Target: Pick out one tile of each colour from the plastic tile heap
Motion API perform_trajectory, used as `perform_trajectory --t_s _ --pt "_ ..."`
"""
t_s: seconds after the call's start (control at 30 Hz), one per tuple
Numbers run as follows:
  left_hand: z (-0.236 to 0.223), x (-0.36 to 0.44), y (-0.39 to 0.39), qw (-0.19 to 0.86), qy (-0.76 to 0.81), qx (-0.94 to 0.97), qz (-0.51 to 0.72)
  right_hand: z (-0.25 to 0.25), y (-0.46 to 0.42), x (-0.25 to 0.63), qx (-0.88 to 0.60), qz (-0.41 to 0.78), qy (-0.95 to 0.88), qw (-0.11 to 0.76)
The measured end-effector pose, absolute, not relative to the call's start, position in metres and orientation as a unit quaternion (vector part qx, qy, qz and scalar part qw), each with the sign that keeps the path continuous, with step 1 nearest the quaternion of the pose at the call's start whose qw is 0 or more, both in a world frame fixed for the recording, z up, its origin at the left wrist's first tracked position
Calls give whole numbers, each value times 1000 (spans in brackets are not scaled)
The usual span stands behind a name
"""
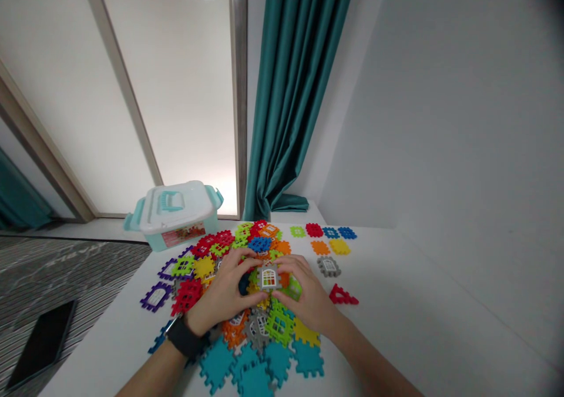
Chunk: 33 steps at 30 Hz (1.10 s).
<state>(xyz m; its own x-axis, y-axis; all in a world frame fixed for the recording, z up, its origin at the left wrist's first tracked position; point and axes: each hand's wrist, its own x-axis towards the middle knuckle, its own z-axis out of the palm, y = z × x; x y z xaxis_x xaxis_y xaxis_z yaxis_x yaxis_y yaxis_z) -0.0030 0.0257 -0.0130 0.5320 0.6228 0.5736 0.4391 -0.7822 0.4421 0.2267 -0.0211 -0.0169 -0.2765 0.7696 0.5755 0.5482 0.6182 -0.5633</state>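
Between my two hands is a small grey building tile (268,277) with a white arched window in it. My left hand (233,282), with a dark watch (187,335) on its wrist, grips the tile's left side between thumb and fingers. From the right, my right hand (304,291) pinches the opposite side the same way. Underneath lies a heap of interlocking tiles, among them a lime green window tile (280,325), a grey window tile (257,327) and several teal tiles (278,362) nearest me. A red tile (188,296) lies left of my left hand.
On the white table (396,315), sorted tiles lie right of the heap: a grey window tile (328,266), a yellow tile (339,246), a red triangle (342,295) and others. A lidded box (176,209) stands at the back left. A black flat panel (42,347) is at lower left.
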Motion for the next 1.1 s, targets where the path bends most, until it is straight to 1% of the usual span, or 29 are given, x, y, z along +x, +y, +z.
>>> perform_trajectory --t_s 0.2,0.43,0.6,0.7,0.83,1.1 --pt "-13 -5 27 74 305 881 354 -24 -19 229 -411 50 -819 398" --pt "-13 -6 27 11 302 872 385 -22 -16 229 -365 -95 -845 379" --pt "-12 -5 26 -34 289 870 397 -15 -17 229 -346 -162 -851 360" --pt "-12 -5 26 -42 284 873 394 -14 -18 229 -346 -167 -852 356" --pt "-10 -4 24 -31 287 875 389 -16 -19 229 -355 -141 -853 356" --pt "-8 8 19 -5 302 867 397 -9 -25 234 -418 -101 -838 336"
